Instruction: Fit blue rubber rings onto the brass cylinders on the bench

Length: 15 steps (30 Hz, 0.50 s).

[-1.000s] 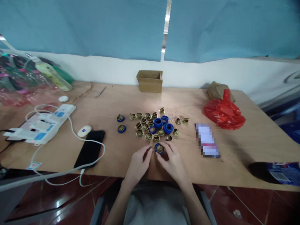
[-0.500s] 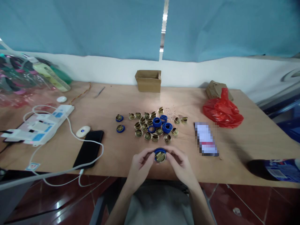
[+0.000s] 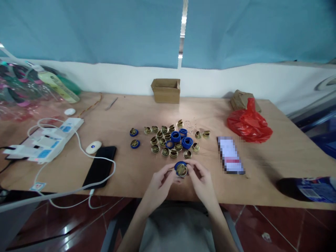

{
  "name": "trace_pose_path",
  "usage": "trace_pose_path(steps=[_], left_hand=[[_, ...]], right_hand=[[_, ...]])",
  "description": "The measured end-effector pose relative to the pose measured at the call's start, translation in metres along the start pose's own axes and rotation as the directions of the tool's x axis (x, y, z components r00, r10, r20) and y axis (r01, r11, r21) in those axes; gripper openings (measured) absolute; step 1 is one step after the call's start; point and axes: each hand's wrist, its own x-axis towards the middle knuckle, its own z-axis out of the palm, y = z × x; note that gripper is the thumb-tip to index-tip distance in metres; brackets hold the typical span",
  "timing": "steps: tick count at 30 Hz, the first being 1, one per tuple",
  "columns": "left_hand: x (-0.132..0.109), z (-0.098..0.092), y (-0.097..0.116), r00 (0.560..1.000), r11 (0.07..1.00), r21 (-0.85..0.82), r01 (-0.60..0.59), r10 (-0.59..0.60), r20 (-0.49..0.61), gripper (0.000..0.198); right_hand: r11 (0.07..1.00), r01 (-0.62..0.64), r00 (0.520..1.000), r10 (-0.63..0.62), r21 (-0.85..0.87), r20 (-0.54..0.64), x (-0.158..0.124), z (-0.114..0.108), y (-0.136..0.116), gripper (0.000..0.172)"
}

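Observation:
Between my fingertips, over the near part of the table, is a round brass-coloured metal piece (image 3: 181, 170) set against a blue ring (image 3: 177, 164). My left hand (image 3: 161, 183) grips it from the left, and my right hand (image 3: 201, 178) pinches it from the right. Whether the ring is fully seated around the metal I cannot tell. Just beyond my hands lies a cluster of similar brass-coloured pieces (image 3: 165, 151) with several loose blue rings (image 3: 187, 142) among them. Two brass pieces with blue rings (image 3: 135, 144) lie apart at the left.
A small cardboard box (image 3: 167, 92) stands at the back. To the right lie a lit phone (image 3: 231, 154), a red plastic bag (image 3: 249, 124) and a dark bottle (image 3: 307, 189). At left are a black phone (image 3: 101, 166), white cables and a power strip (image 3: 52, 140).
Both hands have risen slightly away from me with the blue ring and metal piece, which now tilts more toward me. My left fingers have shifted on it.

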Motion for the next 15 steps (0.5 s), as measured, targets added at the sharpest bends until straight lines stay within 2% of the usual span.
trace_pose_path(steps=[3,7,12,15], left_hand=[[-0.001,0.005,0.000,1.000,0.994,-0.107,0.000,0.003,0.022,0.036],[0.003,0.007,-0.002,1.000,0.989,-0.145,0.002,-0.006,-0.028,0.034],[0.009,0.002,-0.008,0.996,0.990,-0.140,-0.025,0.013,-0.086,0.029],[0.011,-0.003,-0.008,0.993,0.997,-0.049,-0.065,0.060,-0.099,0.026]], right_hand=[[0.997,-0.036,0.999,0.035,0.064,0.012,-0.002,-0.003,0.001,0.022],[0.992,-0.032,0.994,0.019,0.122,0.106,-0.006,-0.007,0.002,0.025],[0.997,0.079,0.993,-0.079,0.004,0.085,-0.009,-0.002,0.005,0.025],[0.991,0.127,0.991,-0.125,-0.047,0.040,-0.010,0.002,0.006,0.027]])
